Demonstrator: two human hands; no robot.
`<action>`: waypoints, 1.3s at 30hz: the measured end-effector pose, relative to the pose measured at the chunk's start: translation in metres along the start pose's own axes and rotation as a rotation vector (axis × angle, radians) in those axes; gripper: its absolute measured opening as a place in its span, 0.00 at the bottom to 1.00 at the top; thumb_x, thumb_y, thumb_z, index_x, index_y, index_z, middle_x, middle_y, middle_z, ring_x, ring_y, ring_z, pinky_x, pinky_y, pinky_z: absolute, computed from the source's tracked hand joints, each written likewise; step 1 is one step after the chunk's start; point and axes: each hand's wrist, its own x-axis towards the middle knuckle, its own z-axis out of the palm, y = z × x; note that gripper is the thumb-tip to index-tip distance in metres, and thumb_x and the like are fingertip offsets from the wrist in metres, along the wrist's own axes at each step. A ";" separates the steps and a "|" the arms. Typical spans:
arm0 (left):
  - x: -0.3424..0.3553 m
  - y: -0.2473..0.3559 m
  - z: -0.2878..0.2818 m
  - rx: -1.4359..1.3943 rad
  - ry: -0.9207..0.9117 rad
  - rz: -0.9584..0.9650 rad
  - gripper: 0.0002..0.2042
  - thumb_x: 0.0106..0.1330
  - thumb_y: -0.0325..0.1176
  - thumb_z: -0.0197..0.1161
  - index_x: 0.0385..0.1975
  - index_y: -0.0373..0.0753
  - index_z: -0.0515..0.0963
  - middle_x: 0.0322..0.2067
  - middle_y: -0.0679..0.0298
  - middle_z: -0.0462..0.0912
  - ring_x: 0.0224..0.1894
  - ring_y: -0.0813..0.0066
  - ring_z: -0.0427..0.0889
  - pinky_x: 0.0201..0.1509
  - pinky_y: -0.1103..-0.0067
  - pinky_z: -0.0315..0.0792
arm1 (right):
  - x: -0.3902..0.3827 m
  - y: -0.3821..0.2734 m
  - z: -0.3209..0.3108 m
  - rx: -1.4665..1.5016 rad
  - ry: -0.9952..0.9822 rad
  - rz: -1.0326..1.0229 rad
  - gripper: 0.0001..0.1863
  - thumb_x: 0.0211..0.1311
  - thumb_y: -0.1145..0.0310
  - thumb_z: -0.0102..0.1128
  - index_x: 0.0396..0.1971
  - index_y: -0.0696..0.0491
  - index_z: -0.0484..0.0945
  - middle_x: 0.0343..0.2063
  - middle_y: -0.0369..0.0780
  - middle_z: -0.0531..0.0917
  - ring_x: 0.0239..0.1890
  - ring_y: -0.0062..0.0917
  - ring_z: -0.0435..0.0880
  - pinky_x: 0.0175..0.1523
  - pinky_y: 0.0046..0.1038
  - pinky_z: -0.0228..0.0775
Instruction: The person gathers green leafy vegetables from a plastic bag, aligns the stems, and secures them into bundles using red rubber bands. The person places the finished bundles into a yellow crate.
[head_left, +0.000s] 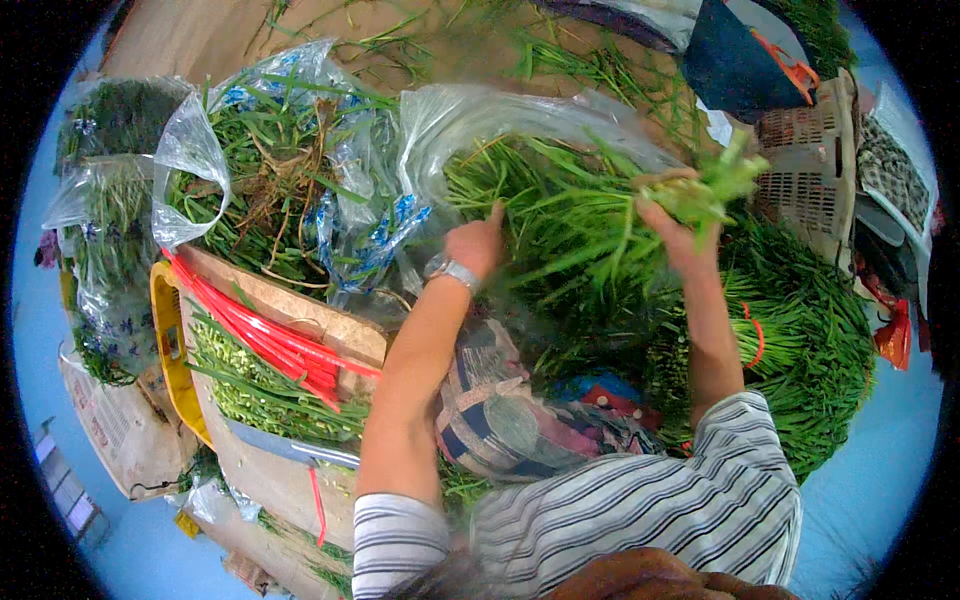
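Clutching one bunch of green stalks (700,190), right hand (670,225) grip clenched; left hand (475,245) unclear.

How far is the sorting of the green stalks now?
Done: a tied pile of long green stalks lies at the right. In hand: the right hand lifts a bunch of green stalks; the left hand reaches into the loose stalks in the clear plastic bag. Left: those stalks.

Right hand (672,228) grips green stalk bunch (706,188); left hand (476,243) reaches into plastic bag (450,120) of greens.
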 end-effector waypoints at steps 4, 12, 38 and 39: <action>-0.037 0.002 -0.057 -0.117 0.067 0.033 0.42 0.49 0.40 0.66 0.62 0.33 0.51 0.37 0.48 0.79 0.40 0.55 0.80 0.41 0.67 0.74 | 0.008 0.027 0.002 -0.079 0.091 -0.146 0.15 0.43 0.72 0.72 0.31 0.56 0.76 0.30 0.34 0.81 0.32 0.17 0.79 0.39 0.22 0.72; -0.074 0.083 -0.106 -1.151 0.696 0.663 0.66 0.27 0.45 0.80 0.63 0.29 0.37 0.61 0.50 0.54 0.64 0.59 0.55 0.68 0.67 0.43 | -0.007 -0.109 0.065 0.238 -0.159 0.090 0.22 0.45 0.71 0.69 0.43 0.57 0.74 0.38 0.35 0.79 0.40 0.20 0.77 0.48 0.25 0.69; -0.255 0.061 -0.098 -2.369 0.236 0.976 0.41 0.49 0.40 0.63 0.63 0.36 0.51 0.50 0.48 0.72 0.48 0.55 0.76 0.55 0.65 0.69 | -0.030 -0.312 0.162 -1.115 -1.291 -0.747 0.23 0.64 0.55 0.41 0.50 0.58 0.70 0.44 0.49 0.77 0.45 0.40 0.76 0.53 0.35 0.65; -0.255 0.059 -0.092 -2.343 0.252 0.958 0.41 0.49 0.41 0.64 0.63 0.36 0.52 0.51 0.49 0.72 0.48 0.54 0.75 0.55 0.65 0.69 | -0.024 -0.309 0.157 -1.063 -1.344 -0.687 0.24 0.64 0.55 0.42 0.50 0.58 0.70 0.45 0.49 0.77 0.45 0.38 0.77 0.54 0.33 0.65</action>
